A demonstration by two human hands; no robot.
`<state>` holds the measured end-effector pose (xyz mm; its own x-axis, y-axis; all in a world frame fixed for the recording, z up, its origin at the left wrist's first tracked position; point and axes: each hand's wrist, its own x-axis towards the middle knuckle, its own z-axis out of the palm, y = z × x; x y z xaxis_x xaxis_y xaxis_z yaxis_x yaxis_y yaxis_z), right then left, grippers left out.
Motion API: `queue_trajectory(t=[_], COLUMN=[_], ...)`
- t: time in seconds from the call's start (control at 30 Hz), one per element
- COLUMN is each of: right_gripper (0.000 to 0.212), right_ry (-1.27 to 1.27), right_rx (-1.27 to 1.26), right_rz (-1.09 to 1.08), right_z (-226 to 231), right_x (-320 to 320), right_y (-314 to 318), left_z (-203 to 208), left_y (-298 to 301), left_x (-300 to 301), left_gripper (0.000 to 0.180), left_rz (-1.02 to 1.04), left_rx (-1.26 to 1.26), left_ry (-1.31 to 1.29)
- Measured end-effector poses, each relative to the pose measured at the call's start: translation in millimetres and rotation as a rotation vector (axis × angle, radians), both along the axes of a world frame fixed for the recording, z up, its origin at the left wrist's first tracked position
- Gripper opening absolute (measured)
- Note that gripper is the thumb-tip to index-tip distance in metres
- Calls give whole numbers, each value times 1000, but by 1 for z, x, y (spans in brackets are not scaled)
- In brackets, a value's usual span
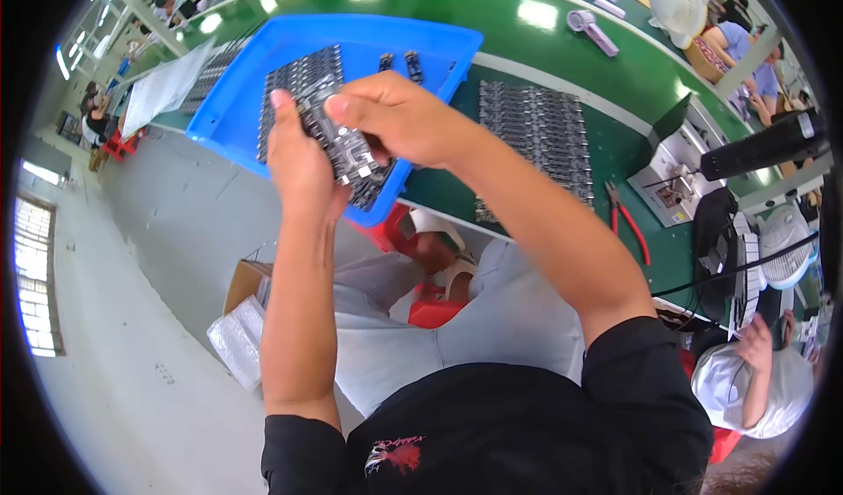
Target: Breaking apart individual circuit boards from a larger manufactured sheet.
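Both hands grip a small black circuit board piece [347, 148] above the blue tray. My left hand [303, 161] closes on its left side, thumb up. From the right, my right hand [404, 118] pinches it with thumb on top; the fingers underneath are mostly hidden. Below them, the blue tray [219, 135] holds a panel of joined black circuit boards [320, 65], partly covered by the hands. A couple of loose small boards [414, 67] lie at the tray's far side, and more loose pieces are at its near corner.
On the green table, more circuit board panels [536, 139] lie right of the tray. Red-handled pliers [628, 218] rest beside them, near a metal box-like device [672, 175]. Across the green conveyor [492, 8] are purple handheld parts [593, 32] and a white fan [678, 8]. Another person [755, 381] sits at right.
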<state>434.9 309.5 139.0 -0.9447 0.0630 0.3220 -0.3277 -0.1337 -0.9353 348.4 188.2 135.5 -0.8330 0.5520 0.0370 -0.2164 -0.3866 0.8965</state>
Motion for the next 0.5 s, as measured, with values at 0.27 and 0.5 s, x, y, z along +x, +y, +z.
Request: queue_trajectory(t=[0.27, 0.5], right_gripper=[43, 44], right_ry=[33, 34], right_rx=[-19, -85], right_rz=[-27, 39], right_z=[-6, -9], right_x=[-3, -2], right_y=[-8, -17], left_z=[5, -2], left_y=[-8, -16], left_x=[7, 0], left_gripper=[58, 64], left_rz=[-122, -203], left_rx=[16, 16], left_ry=[6, 0])
